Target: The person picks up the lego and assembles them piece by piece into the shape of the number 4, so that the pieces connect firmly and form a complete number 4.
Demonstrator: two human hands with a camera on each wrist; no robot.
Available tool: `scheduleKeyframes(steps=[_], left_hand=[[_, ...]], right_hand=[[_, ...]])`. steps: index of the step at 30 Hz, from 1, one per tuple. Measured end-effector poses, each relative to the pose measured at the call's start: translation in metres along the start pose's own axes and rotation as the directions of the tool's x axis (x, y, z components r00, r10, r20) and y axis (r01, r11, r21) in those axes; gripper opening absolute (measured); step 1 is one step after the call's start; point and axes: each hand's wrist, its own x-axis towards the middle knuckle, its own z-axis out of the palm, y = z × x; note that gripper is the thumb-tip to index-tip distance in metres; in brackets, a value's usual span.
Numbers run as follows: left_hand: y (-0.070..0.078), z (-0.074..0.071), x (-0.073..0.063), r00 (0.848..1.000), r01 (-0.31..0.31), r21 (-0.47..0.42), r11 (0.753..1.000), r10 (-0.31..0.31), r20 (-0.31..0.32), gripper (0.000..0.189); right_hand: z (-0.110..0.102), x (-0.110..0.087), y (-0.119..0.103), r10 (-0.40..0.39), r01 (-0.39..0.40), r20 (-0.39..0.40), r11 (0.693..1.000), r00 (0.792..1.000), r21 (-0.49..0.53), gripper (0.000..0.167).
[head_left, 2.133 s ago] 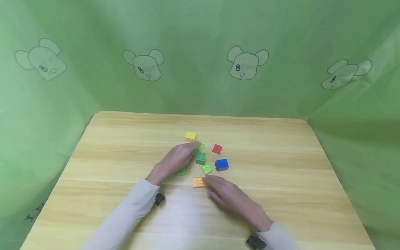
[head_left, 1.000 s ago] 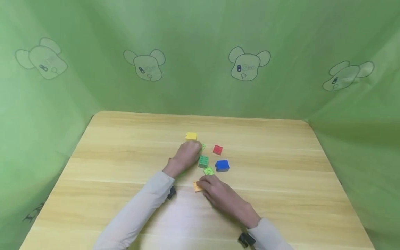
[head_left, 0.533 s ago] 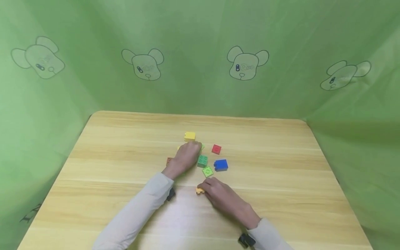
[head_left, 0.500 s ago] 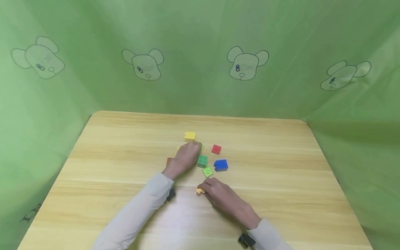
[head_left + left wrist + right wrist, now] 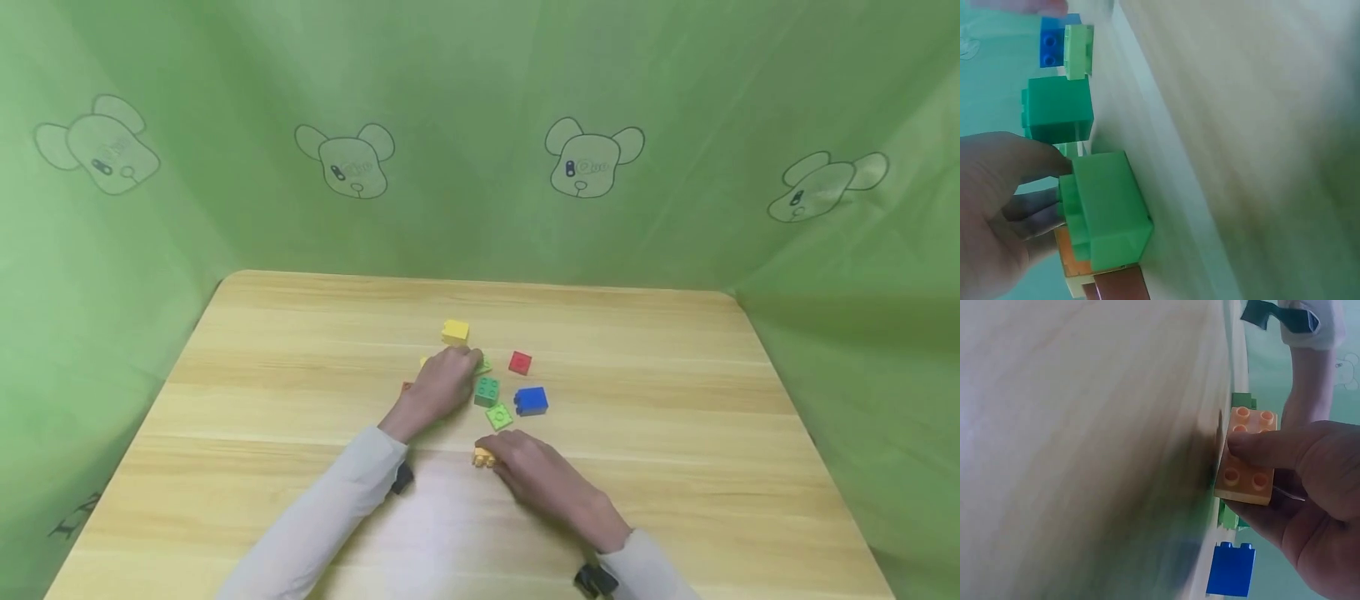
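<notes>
My right hand (image 5: 536, 471) pinches an orange toy building brick (image 5: 1249, 487) by its long sides, studs facing the right wrist camera, thumb across them. It is held low over the table. My left hand (image 5: 442, 383) reaches into the brick group, fingers curled at a light green brick (image 5: 485, 364), which they partly cover. In the left wrist view another green brick (image 5: 1113, 209) stands in front of the fingertips and hides them. A dark green brick (image 5: 487, 391) lies beside the left hand. Between the hands is a small light green square brick (image 5: 498, 416).
A blue brick (image 5: 532, 401) and a red one (image 5: 520, 362) lie to the right; a yellow brick (image 5: 455, 332) lies beyond the left hand. A brown-red brick (image 5: 1122, 284) and an orange-yellow one (image 5: 1072, 253) are partly hidden by the left hand. The wooden table (image 5: 637, 350) meets green curtains.
My right hand has gripped the orange brick, lifted it from lying flat and turned it on edge, studs towards me. My left hand has curled its fingers and lately shifted slightly nearer.
</notes>
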Motion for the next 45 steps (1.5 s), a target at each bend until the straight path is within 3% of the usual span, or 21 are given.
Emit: scheduleKeyframes(steps=[7, 14, 25, 31, 37, 41, 45], left_hand=[[0.003, -0.010, -0.011, 0.995, -0.015, -0.100, 0.995, 0.005, -0.099, 0.020], [0.002, -0.021, -0.025, 0.991, 0.005, -0.182, 0.983, -0.029, -0.128, 0.025], [-0.002, -0.033, -0.048, 0.982, -0.062, -0.380, 0.923, -0.012, -0.189, 0.027], [-0.004, -0.034, -0.055, 0.978, -0.026, -0.479, 0.877, -0.077, -0.193, 0.028], [-0.005, -0.031, -0.060, 0.974, -0.049, -0.523, 0.851, -0.076, -0.215, 0.026], [-0.004, -0.031, -0.061, 0.971, -0.070, -0.537, 0.841, -0.066, -0.230, 0.027], [-0.002, -0.033, -0.062, 0.969, -0.080, -0.549, 0.832, -0.065, -0.240, 0.028]], right_hand=[[-0.007, -0.002, 0.002, 0.084, -0.085, 0.015, 0.995, 0.996, 0.052, 0.030], [-0.012, -0.004, 0.001, 0.113, -0.114, 0.012, 0.988, 0.993, 0.102, 0.031], [-0.015, -0.005, 0.001, 0.170, -0.177, 0.051, 0.959, 0.984, 0.222, 0.047], [-0.017, -0.003, 0.004, 0.174, -0.169, 0.008, 0.942, 0.985, 0.291, 0.043], [-0.018, -0.003, 0.004, 0.154, -0.125, -0.072, 0.944, 0.985, 0.305, 0.035], [-0.019, -0.003, 0.004, 0.179, -0.124, -0.151, 0.941, 0.972, 0.316, 0.035], [-0.023, -0.002, 0.003, 0.262, -0.188, -0.170, 0.914, 0.950, 0.359, 0.036]])
